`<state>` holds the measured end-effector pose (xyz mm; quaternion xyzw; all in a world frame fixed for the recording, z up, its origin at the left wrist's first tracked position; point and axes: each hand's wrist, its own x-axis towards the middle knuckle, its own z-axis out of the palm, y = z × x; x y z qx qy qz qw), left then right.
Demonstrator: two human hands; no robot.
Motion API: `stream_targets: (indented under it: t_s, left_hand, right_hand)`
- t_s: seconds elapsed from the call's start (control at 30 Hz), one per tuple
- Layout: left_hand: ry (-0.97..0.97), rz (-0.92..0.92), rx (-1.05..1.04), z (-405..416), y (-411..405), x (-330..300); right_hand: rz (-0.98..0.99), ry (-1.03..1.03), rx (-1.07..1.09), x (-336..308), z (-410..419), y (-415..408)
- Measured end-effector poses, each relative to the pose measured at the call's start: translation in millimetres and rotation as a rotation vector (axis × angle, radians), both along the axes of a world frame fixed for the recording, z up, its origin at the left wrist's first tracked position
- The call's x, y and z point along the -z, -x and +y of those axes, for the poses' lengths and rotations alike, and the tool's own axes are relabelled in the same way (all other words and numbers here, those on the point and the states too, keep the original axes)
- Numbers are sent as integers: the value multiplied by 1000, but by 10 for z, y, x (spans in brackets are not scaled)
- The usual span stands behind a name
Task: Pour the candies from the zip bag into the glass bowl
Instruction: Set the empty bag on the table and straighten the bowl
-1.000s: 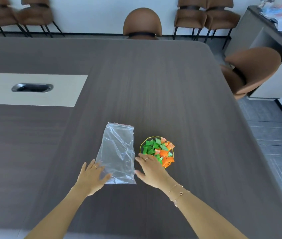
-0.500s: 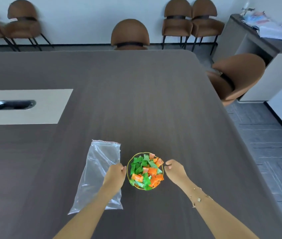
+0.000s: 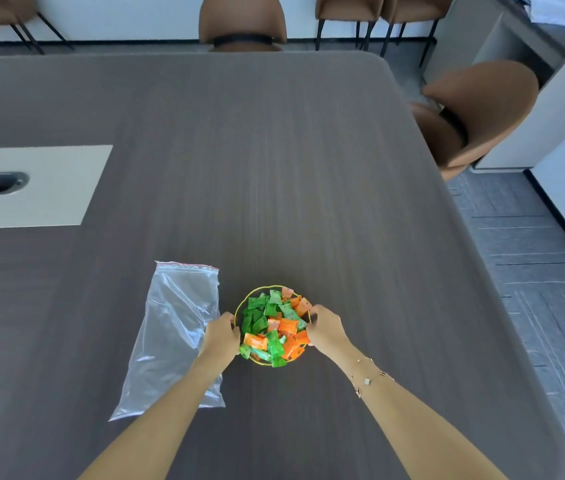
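Observation:
A small glass bowl [image 3: 261,289] with a gold rim stands on the dark table, heaped with green and orange wrapped candies [image 3: 274,327]. My left hand [image 3: 220,336] grips the bowl's left side and my right hand [image 3: 324,327] grips its right side, fingers curled on the rim. The clear zip bag [image 3: 173,327] with a red zip line lies flat and empty on the table just left of the bowl, partly under my left forearm.
The dark wood table [image 3: 274,168] has a light inset panel [image 3: 35,185] with a cable slot at far left. Its right edge runs close to a brown chair [image 3: 475,112]. More chairs stand along the back wall, and a cabinet [image 3: 530,36] at far right.
Both hands left the flat bag and moved to the bowl. They closed in from each side and now hold its rim. The bag stays where it lay.

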<state>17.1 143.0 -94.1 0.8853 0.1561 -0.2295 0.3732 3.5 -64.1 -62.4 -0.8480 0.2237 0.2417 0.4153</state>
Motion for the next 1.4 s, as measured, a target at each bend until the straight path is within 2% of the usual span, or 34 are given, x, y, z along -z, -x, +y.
stream_targets:
  t_s: [0.17, 0.4, 0.6, 0.8, 1.0, 1.17, 1.4]
  left_hand:
    - [113, 37, -5, -36, 55, -247]
    - [179, -43, -12, 18, -230, -648]
    - [177, -173, -21, -41, -838, -1070]
    - [186, -208, -26, -72, -1670, -1252]
    - [133, -193, -36, -170, -2640, -1106]
    - [111, -186, -54, -257, -3358, -778]
    - [109, -162, -35, -354, -3983, -203]
  right_hand:
    - [-31, 18, 8, -128, 7, 58]
    - [-111, 57, 4, -544, -20, -134]
    - [-202, 75, -20, -936, -113, -742]
    - [-197, 53, -36, -1041, -201, -1594]
    - [-202, 42, -48, -888, -272, -2644]
    - [-204, 33, -40, -499, -346, -3395]
    - [-181, 14, -10, 83, -491, -3973]
